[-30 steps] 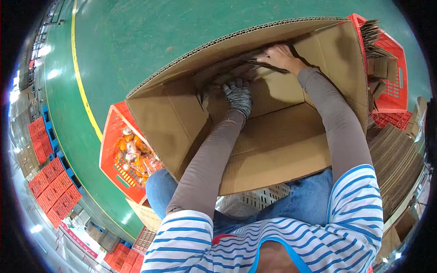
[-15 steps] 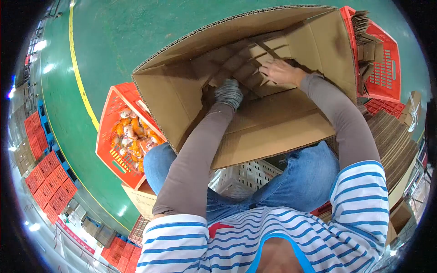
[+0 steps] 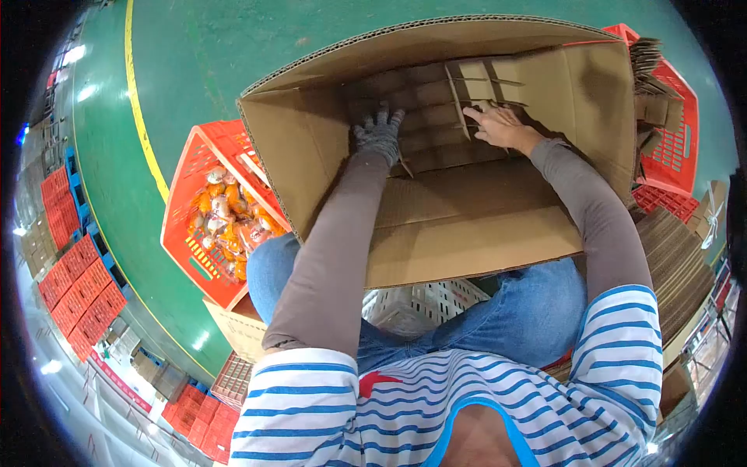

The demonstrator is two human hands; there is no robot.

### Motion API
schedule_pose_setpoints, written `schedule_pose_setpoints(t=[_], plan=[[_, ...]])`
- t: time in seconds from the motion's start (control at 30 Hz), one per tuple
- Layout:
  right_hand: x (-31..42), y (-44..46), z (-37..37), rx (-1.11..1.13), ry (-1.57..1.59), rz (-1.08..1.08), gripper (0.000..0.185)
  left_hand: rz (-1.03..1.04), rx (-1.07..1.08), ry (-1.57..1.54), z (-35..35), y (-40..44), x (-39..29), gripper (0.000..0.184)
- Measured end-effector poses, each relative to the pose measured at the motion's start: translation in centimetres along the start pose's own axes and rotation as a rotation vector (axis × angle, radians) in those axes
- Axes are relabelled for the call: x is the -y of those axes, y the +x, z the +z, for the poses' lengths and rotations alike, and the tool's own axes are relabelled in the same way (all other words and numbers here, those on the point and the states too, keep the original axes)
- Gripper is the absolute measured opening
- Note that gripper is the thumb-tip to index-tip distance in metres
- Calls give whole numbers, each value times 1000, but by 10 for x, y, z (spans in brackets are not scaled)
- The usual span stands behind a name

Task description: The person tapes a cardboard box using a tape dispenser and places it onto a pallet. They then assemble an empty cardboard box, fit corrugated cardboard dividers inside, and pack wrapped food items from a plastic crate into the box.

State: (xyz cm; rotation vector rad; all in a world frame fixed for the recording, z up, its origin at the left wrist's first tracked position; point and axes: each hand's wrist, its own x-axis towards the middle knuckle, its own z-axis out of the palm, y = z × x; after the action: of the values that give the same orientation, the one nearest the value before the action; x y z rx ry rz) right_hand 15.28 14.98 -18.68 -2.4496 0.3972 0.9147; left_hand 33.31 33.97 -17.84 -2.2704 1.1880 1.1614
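Note:
A large open cardboard box (image 3: 467, 241) is tilted toward me above my knees. Inside it lies a cardboard grid divider (image 3: 424, 117), its cells spread across the bottom. My left hand (image 3: 379, 134), in a grey knit glove, rests with fingers spread on the divider's left part. On the divider's right side is my right hand (image 3: 500, 126), bare, its fingers apart and the fingertips against a divider strip. Part of the grid is in shadow.
Left of the box stands a red crate (image 3: 187, 257) with orange-and-white wrapped items (image 3: 226, 214). Another red crate (image 3: 677, 156) on the right holds folded cardboard dividers (image 3: 652, 93). Flat cardboard stacks (image 3: 673, 257) lie nearby. Below the box is a white crate (image 3: 428, 302).
The divider has gone from skewed to spread more squarely in the box. My left hand has moved left and its fingers have spread. The box has shifted slightly right.

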Motion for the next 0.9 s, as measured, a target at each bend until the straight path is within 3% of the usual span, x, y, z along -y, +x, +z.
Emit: schedule_pose_setpoints(t=[0.03,0.07,0.13,0.23,0.33,0.47,0.5,0.53,0.57,0.6,0.63,0.67,0.7,0.73,0.77,0.8,0.9], plan=[[0,2,7,-42,-29,-13,55,-23,0,-21,6,-5,-1,77],[8,2,-4,100,45,54,57,-35,2,-25,18,-5,1,77],[12,3,1,103,26,11,56,-3,-189,111,46,-4,6,84],[6,8,11,69,-2,-20,54,141,-112,134,31,-27,-2,81],[12,14,3,38,-36,-3,51,64,26,158,49,-6,-2,89],[11,2,-8,38,-49,22,42,131,-25,113,11,-22,-11,85],[6,-3,-12,-69,-167,-66,39,160,-43,77,-5,-32,-13,83],[2,-2,-13,-181,-281,-186,37,216,-187,-35,-8,-37,-15,75],[11,1,-35,-22,-305,-54,37,328,-453,-196,6,-22,-11,65],[9,2,-41,-331,-162,-186,36,273,-400,-290,-26,-44,-19,51],[29,-6,-65,-430,-128,-200,28,231,-362,-385,-78,-71,-25,39],[55,-16,-90,-470,27,-152,29,190,-514,-555,-100,-100,-23,28],[79,-28,-114,-505,176,-88,29,220,-714,-610,-113,-118,-18,26],[101,-40,-138,-514,236,-111,29,188,-773,-571,-133,-142,-10,26],[126,-55,-159,-523,298,-124,28,241,-1006,-564,-137,-174,11,25],[158,-72,-176,-551,424,-216,27,298,-1234,-552,-136,-210,41,24],[280,-111,-209,-551,642,-454,25,129,-1580,-759,-99,-249,151,21]])
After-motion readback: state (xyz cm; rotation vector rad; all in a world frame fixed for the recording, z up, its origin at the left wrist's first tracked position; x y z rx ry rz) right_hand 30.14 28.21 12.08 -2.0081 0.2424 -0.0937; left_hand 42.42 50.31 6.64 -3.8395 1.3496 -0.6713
